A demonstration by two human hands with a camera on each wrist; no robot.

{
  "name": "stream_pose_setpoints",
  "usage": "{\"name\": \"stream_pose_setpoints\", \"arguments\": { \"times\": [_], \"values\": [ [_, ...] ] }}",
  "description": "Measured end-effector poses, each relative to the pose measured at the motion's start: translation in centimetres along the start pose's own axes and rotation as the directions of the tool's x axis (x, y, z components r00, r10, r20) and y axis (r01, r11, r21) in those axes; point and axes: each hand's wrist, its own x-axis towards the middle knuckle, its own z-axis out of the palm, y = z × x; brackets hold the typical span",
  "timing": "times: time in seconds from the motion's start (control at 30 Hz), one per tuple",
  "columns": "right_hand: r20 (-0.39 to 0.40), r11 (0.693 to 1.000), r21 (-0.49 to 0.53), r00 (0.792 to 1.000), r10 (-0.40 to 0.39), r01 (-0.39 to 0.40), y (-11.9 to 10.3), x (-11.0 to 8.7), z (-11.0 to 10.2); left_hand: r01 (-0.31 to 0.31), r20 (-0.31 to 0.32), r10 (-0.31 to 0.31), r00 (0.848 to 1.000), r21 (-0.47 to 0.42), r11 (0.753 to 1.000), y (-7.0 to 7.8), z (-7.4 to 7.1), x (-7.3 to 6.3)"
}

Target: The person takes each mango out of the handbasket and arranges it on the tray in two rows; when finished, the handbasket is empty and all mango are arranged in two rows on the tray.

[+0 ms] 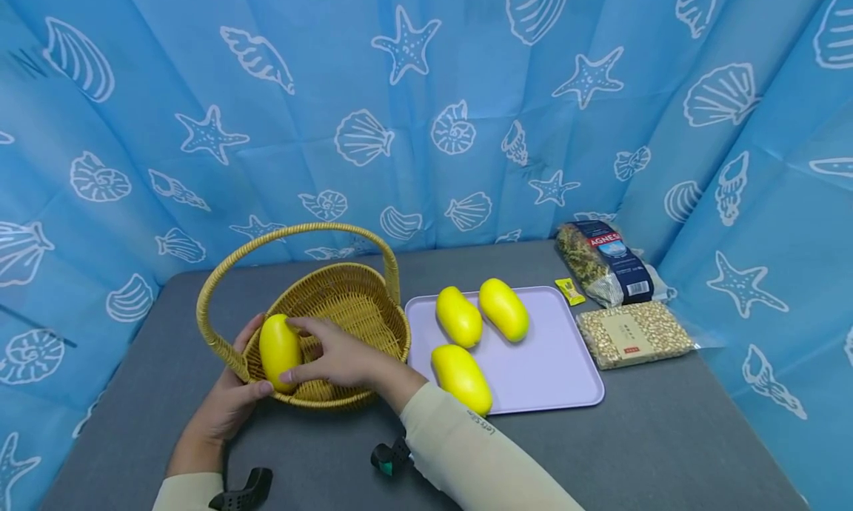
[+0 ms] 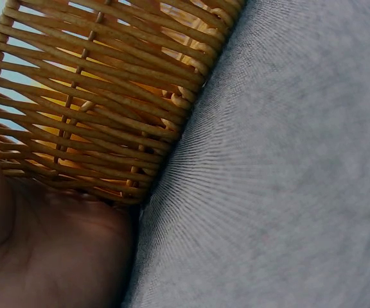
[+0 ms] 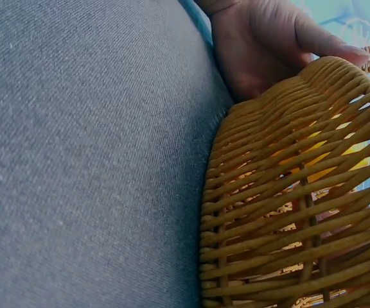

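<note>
A yellow mango [image 1: 278, 354] stands nearly upright at the left end of a wicker basket [image 1: 321, 403] with a tall arched handle. My right hand [image 1: 336, 354] reaches across and holds this mango, thumb low on it and fingers near its top. My left hand [image 1: 229, 406] grips the basket's left end, its thumb over the rim and its fingers mostly hidden behind. In the left wrist view, the palm lies against the woven wall [image 2: 101, 109]. Through the weave in the right wrist view, some yellow shows, and the left thumb [image 3: 326, 43] lies along the rim.
Right of the basket, a pale lilac tray [image 1: 540, 378] bears three more mangoes [image 1: 458, 317]. Beyond its right edge lie a small yellow packet [image 1: 569, 291], a bag labelled AGNESI [image 1: 606, 263] and a clear pack of pale grains [image 1: 636, 335]. A blue shell-print curtain [image 1: 426, 163] closes off the grey table's back.
</note>
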Motion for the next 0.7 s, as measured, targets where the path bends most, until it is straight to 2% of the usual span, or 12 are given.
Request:
{"name": "stream_pose_setpoints", "arguments": {
  "times": [0.13, 0.4, 0.57, 0.7],
  "values": [
    [0.042, 1.0, 0.023, 0.999, 0.013, -0.014, -0.01, -0.05, 0.04, -0.003, -0.005, 0.003, 1.0, 0.005, 1.0, -0.01, 0.04, -0.01],
    [0.075, 0.993, 0.073, 0.994, 0.083, -0.089, -0.17, -0.05, 0.06, 0.008, -0.013, -0.008, 1.0, 0.011, 1.0, 0.2, 0.06, -0.09],
    [0.1, 0.999, -0.017, 0.994, 0.041, -0.04, -0.22, 0.03, 0.03, 0.03, -0.015, -0.03, 0.999, -0.008, 1.0, 0.29, 0.07, -0.05],
    [0.086, 0.996, -0.086, 0.996, 0.032, -0.025, -0.27, 0.02, 0.13, 0.02, 0.005, -0.019, 1.0, -0.036, 0.999, 0.18, 0.01, 0.07]
  ]
}}
